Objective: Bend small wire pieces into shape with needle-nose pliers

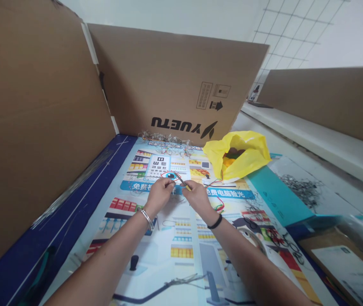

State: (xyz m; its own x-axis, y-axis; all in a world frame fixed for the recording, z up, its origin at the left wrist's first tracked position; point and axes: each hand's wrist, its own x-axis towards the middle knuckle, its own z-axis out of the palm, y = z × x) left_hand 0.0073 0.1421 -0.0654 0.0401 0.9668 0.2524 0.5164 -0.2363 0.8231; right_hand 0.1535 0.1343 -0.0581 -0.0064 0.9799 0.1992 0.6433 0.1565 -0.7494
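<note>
My right hand point(197, 197) is closed on a slim tool with a dark, pointed metal end and a yellow handle point(187, 186); its exact kind is not clear. The tool's tip points away and to the left, over the printed sheet. Close beside it, my left hand point(160, 195) has its fingers pinched together. Anything between them is too small to make out. Both hands are just above the colourful poster point(156, 250) that covers the table. Red and green strands point(219, 206) lie to the right of my right hand.
A yellow bag point(248, 165) stands open with dark and orange contents. Silvery wire scraps point(168, 138) lie along the back cardboard panel point(168, 76). Long thin wires point(73, 187) lie at left, black loops point(283, 244) and a dark metallic pile point(299, 191) at right. A stripped cable point(156, 291) lies in front.
</note>
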